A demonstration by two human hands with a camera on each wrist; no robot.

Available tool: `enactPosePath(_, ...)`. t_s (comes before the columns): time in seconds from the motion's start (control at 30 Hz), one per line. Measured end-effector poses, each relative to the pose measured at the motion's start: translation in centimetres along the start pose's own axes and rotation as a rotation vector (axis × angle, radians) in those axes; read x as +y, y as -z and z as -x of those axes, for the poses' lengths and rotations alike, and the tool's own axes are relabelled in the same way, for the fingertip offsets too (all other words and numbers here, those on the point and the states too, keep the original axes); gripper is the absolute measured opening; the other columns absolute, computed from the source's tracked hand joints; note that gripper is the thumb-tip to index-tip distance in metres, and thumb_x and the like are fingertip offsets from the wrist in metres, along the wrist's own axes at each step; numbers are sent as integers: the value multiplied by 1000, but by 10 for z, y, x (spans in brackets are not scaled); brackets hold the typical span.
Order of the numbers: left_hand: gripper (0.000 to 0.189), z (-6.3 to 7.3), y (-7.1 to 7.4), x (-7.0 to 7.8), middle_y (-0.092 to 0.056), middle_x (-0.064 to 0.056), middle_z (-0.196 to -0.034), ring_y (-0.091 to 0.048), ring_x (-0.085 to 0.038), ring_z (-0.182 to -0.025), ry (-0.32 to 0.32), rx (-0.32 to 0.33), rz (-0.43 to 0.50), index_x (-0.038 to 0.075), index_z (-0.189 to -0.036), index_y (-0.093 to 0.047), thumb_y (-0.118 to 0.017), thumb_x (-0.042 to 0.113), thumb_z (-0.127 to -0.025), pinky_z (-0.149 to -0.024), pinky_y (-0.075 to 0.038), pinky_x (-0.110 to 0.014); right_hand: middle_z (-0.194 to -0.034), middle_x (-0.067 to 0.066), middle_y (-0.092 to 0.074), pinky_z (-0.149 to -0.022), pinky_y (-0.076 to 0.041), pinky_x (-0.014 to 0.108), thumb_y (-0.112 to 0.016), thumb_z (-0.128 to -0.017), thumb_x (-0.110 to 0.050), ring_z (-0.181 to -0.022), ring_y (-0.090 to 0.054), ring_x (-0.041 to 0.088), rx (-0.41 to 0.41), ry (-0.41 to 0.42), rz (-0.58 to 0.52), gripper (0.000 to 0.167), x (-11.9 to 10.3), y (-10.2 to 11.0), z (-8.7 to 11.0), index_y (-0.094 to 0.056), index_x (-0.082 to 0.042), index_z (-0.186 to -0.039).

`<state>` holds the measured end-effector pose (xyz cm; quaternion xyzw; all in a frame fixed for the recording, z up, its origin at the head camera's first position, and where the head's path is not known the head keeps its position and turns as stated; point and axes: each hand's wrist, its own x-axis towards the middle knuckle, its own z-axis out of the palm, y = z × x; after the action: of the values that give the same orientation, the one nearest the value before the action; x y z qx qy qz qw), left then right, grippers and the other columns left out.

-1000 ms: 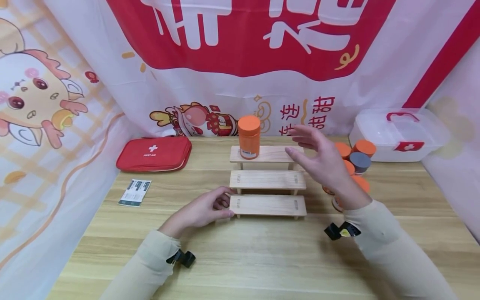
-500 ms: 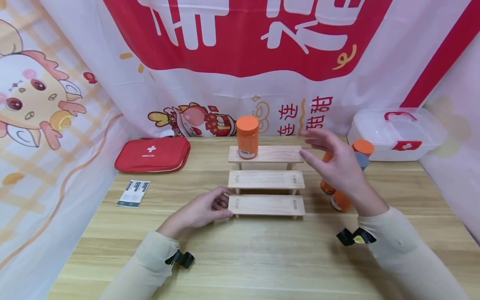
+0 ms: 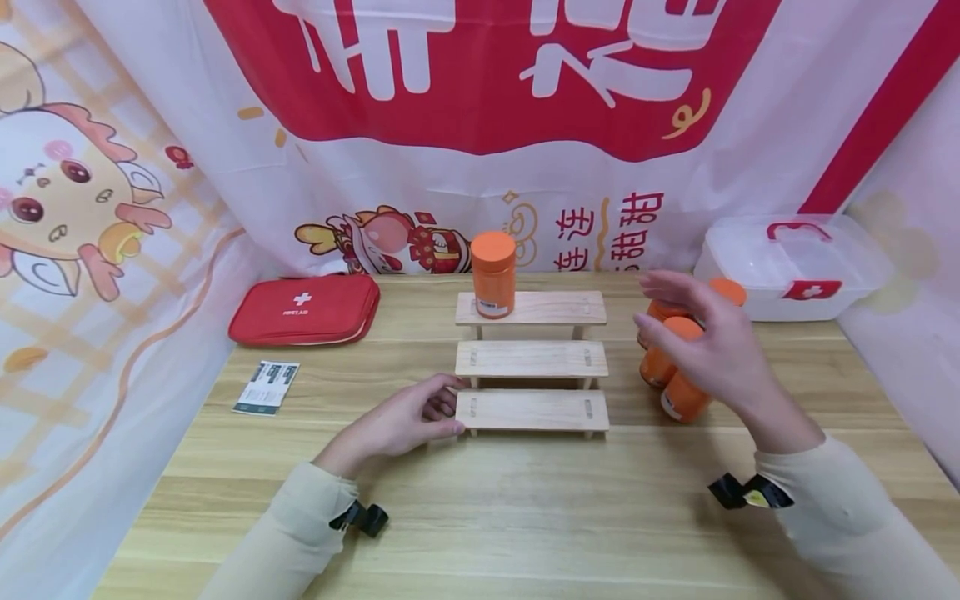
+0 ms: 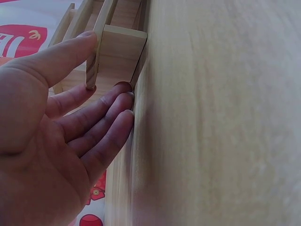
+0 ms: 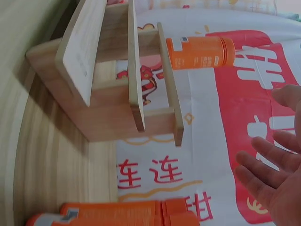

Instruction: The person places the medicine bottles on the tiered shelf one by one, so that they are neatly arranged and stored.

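Observation:
A three-step wooden display stand (image 3: pixel 531 360) sits on the table, an orange capped bottle (image 3: pixel 493 275) upright on its top step. My left hand (image 3: pixel 408 417) holds the left end of the lowest step, thumb at the front corner and index finger at the back; in the left wrist view the other fingers (image 4: pixel 110 134) reach down beside the stand's base. My right hand (image 3: pixel 708 342) hovers with nothing in it, fingers spread, right of the stand. Below and behind it stand several orange bottles (image 3: pixel 684 396), partly hidden by the hand. The right wrist view shows their sides (image 5: pixel 113 214) too.
A red first-aid pouch (image 3: pixel 303 310) lies at the back left, with a printed leaflet or blister card (image 3: pixel 267 387) in front of it. At the back right stands a clear-lidded white first-aid box (image 3: pixel 791 267). A printed cloth (image 3: pixel 420 175) hangs behind the table.
My right hand has moved right and slightly downward, away from the top step and over the group of bottles. My left hand has stayed at the stand's left end.

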<state>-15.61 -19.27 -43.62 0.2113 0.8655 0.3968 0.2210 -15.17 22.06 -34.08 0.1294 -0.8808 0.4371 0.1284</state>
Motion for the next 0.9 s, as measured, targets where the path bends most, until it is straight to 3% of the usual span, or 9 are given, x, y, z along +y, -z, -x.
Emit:
enactPosePath(0.2, 51, -1, -1, 0, -71, 0, -124, -67, -14, -113, 16, 3, -1, 17, -147, -56, -78, 27, -102, -102, -58, -36, -144, 10, -68, -97, -42, -1, -81, -98, -18, -120, -58, -9, 29, -27, 8, 55, 13, 15, 12, -61, -19, -150)
enactPosePath(0.37, 51, -1, 0, 1, -71, -1, -123, -67, -15, -113, 9, 2, 2, 16, -146, -56, -78, 27, -102, -102, -58, -38, -138, 11, -70, -95, -42, 0, -84, -96, -18, -117, -60, -8, 76, -16, 45, 54, 23, 25, 22, -64, -18, -146)
enactPosePath(0.57, 51, 0, 1, 0, -71, -2, -124, -67, -17, -114, 4, 3, 7, 15, -146, -56, -78, 28, -102, -103, -58, -40, -136, 10, -70, -99, -39, -3, -83, -95, -12, -118, -59, -8, 69, 18, 77, 52, 33, 32, 32, -65, -13, -144)
enactPosePath(0.77, 50, 0, 1, 0, -71, -2, -124, -67, -17, -114, 9, 8, 4, 15, -146, -57, -78, 28, -102, -103, -58, -40, -131, -15, -69, -99, -39, -3, -84, -95, -9, -117, -58, -12, 67, 29, 85, 52, 49, 37, 44, -67, -12, -143)
enactPosePath(0.9, 50, -1, 0, 0, -71, -1, -124, -67, -15, -113, 8, 6, 4, 16, -145, -57, -78, 28, -102, -102, -58, -37, -132, 0, -71, -97, -37, -5, -84, -95, -11, -116, -55, -15, 61, -4, 104, 52, 57, 39, 50, -66, -12, -144)
